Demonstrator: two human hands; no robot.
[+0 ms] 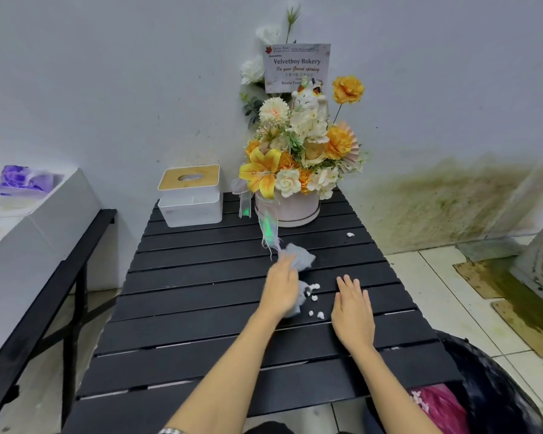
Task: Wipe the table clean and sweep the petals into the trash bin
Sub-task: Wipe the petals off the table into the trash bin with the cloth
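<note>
A black slatted table (201,277) runs away from me. My left hand (281,288) holds a crumpled grey cloth (297,256) against the slats at mid table. Several small white petals (314,297) lie just right of that hand, between both hands. My right hand (353,310) lies flat on the table, fingers straight, right of the petals. One more white petal (350,234) lies farther back near the right edge. A trash bin (496,389) lined with a black bag stands by the table's near right corner, with pink waste and some petals inside.
A flower arrangement (298,158) in a round pale box, with a card and cat figure, stands at the table's far end. A white tissue box (190,195) with a wooden lid sits to its left. A white box (29,220) rests on a bench at left. Tiled floor lies right.
</note>
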